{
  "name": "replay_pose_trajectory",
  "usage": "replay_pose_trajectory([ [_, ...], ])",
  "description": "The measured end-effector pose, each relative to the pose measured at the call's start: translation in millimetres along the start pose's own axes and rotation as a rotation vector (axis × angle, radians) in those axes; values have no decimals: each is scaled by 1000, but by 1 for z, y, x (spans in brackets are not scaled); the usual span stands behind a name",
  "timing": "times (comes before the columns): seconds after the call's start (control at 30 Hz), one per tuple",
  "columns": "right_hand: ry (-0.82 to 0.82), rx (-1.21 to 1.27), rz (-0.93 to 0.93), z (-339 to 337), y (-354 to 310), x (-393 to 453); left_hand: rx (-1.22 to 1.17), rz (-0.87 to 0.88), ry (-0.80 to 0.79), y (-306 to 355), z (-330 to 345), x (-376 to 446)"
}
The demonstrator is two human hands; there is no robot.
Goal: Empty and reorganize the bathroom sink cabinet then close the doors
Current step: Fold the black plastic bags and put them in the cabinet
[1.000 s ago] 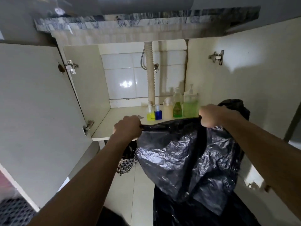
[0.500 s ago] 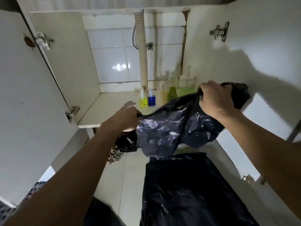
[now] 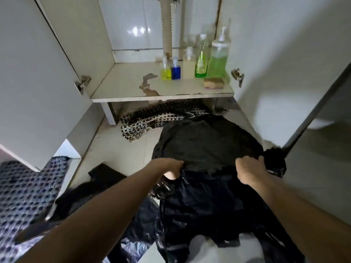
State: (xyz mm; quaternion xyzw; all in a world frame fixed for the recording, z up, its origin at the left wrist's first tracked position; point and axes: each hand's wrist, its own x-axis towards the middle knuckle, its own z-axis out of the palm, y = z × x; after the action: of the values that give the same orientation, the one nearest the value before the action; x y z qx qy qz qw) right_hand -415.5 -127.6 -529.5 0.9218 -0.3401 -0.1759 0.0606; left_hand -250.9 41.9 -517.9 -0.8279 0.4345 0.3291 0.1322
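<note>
Down on the floor, the black bag [image 3: 207, 147] lies flat just past the fingers. Left hand [image 3: 169, 167] and right hand [image 3: 250, 170] each pinch its near edge. Pull both corners evenly so it folds smooth, then put it in the cabinet [image 3: 161, 92].

- Bin bag [image 3: 205, 145]: thin black plastic, matt and creased on the far half, glossy on the near.
- Shelf [image 3: 133, 86]: smooth pale laminate, stained and peeling at its front edge.
- Wall tiles [image 3: 133, 29]: glossy white.
- Bottles [image 3: 218, 56]: clear plastic.
- Hinges [image 3: 82, 85]: shiny metal.
</note>
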Motion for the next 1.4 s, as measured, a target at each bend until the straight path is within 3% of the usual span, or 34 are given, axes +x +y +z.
replay_pose_trajectory([
  [0.27,-392,-16,-38,87,11,-20,9,-29,-147,24,110,19],
  [0.5,-583,-95,-82,88,4,-27,-24,-45,-224,21,137,16],
  [0.63,-486,-48,-147,44,-30,-13,20,12,-158,7,101,13],
  [0.8,-116,233,-294,-35,-107,7,108,17,72,-36,2,-15],
  [0.9,-75,403,-417,-65,-159,7,88,-43,197,-75,-32,-48],
  [1.0,-115,452,-551,-74,-211,-7,24,-105,221,-112,-25,-76],
  [1.23,-346,463,-691,-8,-314,-47,37,-381,-212,-206,74,-89],
  [1.4,-287,474,-778,42,-369,-66,46,-486,-403,-249,111,-95],
])
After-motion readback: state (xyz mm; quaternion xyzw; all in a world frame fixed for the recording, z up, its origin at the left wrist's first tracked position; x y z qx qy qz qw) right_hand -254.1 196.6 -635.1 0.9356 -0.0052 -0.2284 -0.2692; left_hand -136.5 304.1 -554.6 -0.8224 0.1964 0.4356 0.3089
